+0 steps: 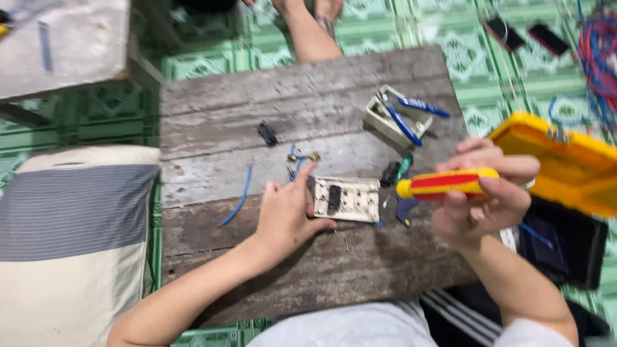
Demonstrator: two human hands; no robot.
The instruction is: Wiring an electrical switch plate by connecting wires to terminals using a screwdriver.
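Observation:
My right hand (483, 199) is closed around the red and yellow handle of a screwdriver (443, 182), held above the right end of a weathered wooden board (257, 115). My left hand (288, 212) rests on the board with fingers apart, its fingertips touching the left edge of a cream switch plate (350, 199) with a black switch module in it. Small brass terminals (303, 156) and a blue wire (239, 196) lie just beyond that hand.
A cream wall box (385, 119) with blue-handled pliers (405, 115) across it lies at the board's far right. A yellow case (565, 160) stands open at right, a striped cushion (71, 231) at left. Another person's legs (308, 26) show at top. A loose black module (267, 133) lies mid-board.

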